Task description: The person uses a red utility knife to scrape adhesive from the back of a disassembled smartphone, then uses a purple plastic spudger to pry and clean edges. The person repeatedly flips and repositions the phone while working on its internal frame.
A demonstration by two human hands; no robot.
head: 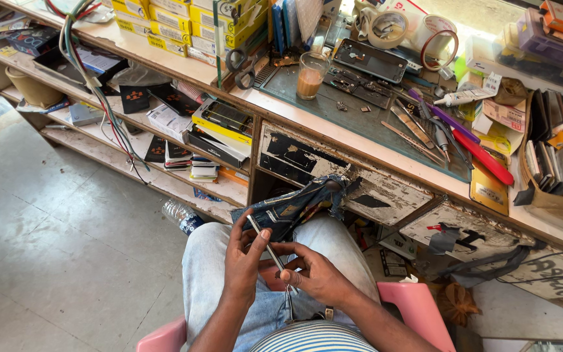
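The thin metal tool [267,248] lies slanted between both hands, over the person's lap and in front of the counter [333,127]. On the far edge of the counter stands a row of yellow boxes [184,23] with dark labels. More flat boxes, yellow and black [219,124], lie on the shelf under the counter, to the left. A glass of brown drink [310,75] stands on the green mat [366,124] on the counter, and a red-handled tool [483,158] lies at the right end of the mat. The left hand [242,261] pinches the upper end of the tool with closed fingers. The right hand [314,274] is closed on the lower end of it, near the pink chair [418,303].
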